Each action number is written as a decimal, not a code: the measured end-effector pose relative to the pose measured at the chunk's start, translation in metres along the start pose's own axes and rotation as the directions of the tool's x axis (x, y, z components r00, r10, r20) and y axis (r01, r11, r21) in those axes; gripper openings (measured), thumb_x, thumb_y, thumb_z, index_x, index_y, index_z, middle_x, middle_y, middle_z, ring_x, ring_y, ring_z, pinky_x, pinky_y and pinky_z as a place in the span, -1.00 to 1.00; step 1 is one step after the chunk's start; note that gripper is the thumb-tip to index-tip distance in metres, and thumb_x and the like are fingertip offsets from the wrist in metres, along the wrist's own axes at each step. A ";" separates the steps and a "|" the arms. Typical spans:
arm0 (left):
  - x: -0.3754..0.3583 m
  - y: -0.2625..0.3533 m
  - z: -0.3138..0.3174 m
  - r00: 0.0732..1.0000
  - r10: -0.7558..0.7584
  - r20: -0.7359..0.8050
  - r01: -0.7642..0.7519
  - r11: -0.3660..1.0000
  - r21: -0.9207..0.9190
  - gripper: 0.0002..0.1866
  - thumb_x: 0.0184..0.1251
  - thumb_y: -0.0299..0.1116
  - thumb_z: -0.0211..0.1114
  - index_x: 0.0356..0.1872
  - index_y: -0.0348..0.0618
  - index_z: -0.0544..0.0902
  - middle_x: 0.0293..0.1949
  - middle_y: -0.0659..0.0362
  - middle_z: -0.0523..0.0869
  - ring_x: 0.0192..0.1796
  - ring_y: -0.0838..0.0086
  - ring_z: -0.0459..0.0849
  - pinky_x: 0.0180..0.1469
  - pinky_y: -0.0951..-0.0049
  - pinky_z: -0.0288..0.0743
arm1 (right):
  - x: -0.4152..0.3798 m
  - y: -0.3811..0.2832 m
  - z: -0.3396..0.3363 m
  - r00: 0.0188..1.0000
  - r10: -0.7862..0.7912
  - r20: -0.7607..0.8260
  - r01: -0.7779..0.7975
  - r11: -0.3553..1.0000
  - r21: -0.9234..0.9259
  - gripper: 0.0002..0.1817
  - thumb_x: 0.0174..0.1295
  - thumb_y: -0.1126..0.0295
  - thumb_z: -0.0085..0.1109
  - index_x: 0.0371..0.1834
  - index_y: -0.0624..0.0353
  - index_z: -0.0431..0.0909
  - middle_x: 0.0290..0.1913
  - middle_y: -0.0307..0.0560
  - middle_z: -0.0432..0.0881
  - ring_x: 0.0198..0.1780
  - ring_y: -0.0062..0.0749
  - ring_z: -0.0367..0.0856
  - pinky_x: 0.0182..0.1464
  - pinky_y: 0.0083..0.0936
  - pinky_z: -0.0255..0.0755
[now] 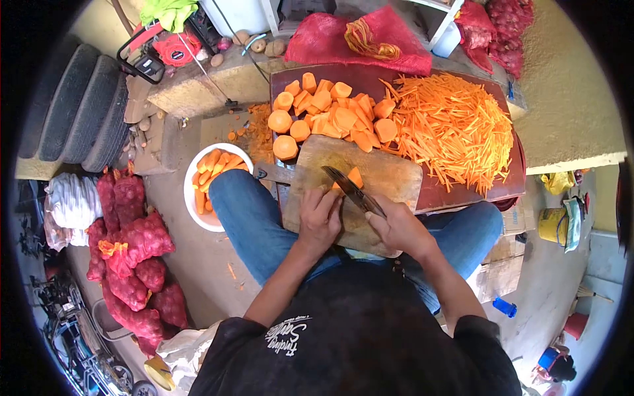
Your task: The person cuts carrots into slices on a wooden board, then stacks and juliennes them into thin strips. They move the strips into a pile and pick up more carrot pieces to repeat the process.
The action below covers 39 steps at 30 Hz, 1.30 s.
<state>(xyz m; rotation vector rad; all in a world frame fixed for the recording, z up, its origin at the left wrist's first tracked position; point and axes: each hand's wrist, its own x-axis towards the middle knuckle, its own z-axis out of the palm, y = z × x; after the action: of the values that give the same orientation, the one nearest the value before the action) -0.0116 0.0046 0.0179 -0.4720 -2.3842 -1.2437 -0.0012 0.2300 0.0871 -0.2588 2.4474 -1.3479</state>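
While the right hand (395,224) clenches the knife (348,186) by its handle, I see the left hand (321,216) down on the cutting board (396,173), fingers curled just beside the blade; whether they pinch anything, I cannot tell from my end. The board sits between the knees, and the knife is over its middle. Cutting is the step in hand, I judge: a carrot piece (356,177) lies on the board right against the blade's far side. Any next stroke, I'd say, calls for left fingertips tucked clear of the edge and a steady board. The knife's long axis runs aslant, handle near and to the right, tip pointing away from the wearer and leftward. The carrot piece seems to taper away from the wearer; with the blade across it, I can't settle its long axis. Beyond the board, I've got carrot chunks (321,100) on the left and a heap of carrot strips (456,132) on the right, both on a dark red tabletop (439,197). Farther still, a red mesh sack (317,41) lies behind them.
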 end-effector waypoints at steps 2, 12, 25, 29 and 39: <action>-0.001 -0.001 0.002 0.998 -0.070 -0.007 0.069 0.997 -0.041 -0.62 0.28 -0.65 0.53 0.14 -0.31 0.78 -0.07 -0.06 0.71 -0.03 -0.07 0.67 0.09 -0.02 0.55 | 0.000 -0.005 -0.003 0.998 0.060 0.012 -0.060 0.996 0.063 -0.58 0.57 0.27 0.34 0.34 0.29 0.64 -0.07 0.48 0.79 0.03 0.47 0.80 0.12 0.02 0.67; 0.002 -0.005 -0.002 0.997 -0.022 0.075 0.022 1.000 0.007 -0.49 0.26 -0.58 0.54 0.27 -0.32 0.74 -0.01 -0.12 0.71 0.02 -0.09 0.68 0.10 0.03 0.59 | -0.050 0.003 0.004 0.964 0.145 -0.225 -0.052 0.927 0.372 -0.47 0.60 0.43 0.39 0.54 0.46 0.54 0.18 0.11 0.85 0.21 -0.43 0.77 0.33 -0.41 0.62; 0.023 -0.002 0.006 0.981 0.035 0.189 -0.078 0.971 0.225 -0.45 0.30 -0.32 0.60 0.30 -0.24 0.72 0.03 -0.03 0.73 0.07 -0.04 0.66 0.15 -0.01 0.45 | -0.065 0.029 0.013 0.926 0.062 -0.373 0.097 0.914 0.393 -0.49 0.58 0.48 0.38 0.50 0.48 0.55 0.21 0.24 0.86 0.24 -0.34 0.82 0.33 -0.37 0.63; 0.031 -0.014 0.014 0.966 0.115 0.230 -0.170 0.956 0.237 -0.50 0.27 -0.37 0.56 0.25 -0.21 0.73 -0.02 -0.01 0.70 0.04 0.00 0.66 0.08 -0.01 0.44 | -0.069 0.011 -0.001 0.948 0.081 -0.307 -0.009 0.973 0.229 -0.53 0.58 0.44 0.37 0.47 0.41 0.59 0.04 0.29 0.85 0.08 -0.26 0.85 0.18 -0.29 0.66; 0.031 0.007 0.007 0.943 0.229 0.240 -0.253 0.965 0.075 -0.58 0.18 -0.54 0.54 0.12 -0.21 0.77 -0.05 -0.07 0.67 0.00 -0.05 0.66 0.05 -0.01 0.54 | -0.077 0.013 -0.005 0.961 0.205 -0.186 -0.131 0.929 0.346 -0.59 0.61 0.38 0.34 0.41 0.36 0.62 -0.24 0.28 0.69 -0.23 -0.12 0.73 -0.02 -0.21 0.63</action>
<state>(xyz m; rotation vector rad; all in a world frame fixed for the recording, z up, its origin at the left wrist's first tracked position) -0.0365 0.0178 0.0341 -0.8884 -2.4709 -0.9959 0.0681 0.2648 0.0944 0.1909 2.2913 -1.7553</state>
